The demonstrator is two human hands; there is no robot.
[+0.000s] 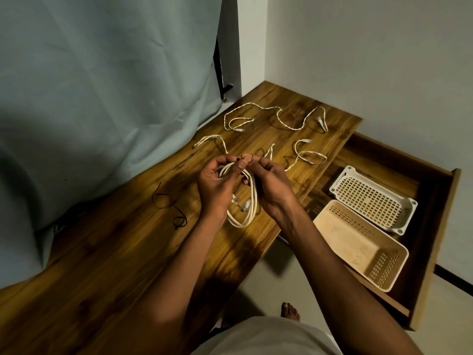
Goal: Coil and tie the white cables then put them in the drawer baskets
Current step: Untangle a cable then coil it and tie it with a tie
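Observation:
A coiled white cable hangs in a long loop over the wooden table. My left hand grips the top of the coil. My right hand pinches the same top, where a thin dark tie seems to sit between my fingertips. The cable's clear plugs dangle inside the loop. Two more white cables lie loose farther back: one near the far edge, another just beyond my hands. A white basket and a beige basket sit in the open drawer at the right.
Two thin black ties lie on the table left of my hands. A pale green cloth hangs along the table's left side. The wall corner stands behind the table. My bare foot shows on the floor below.

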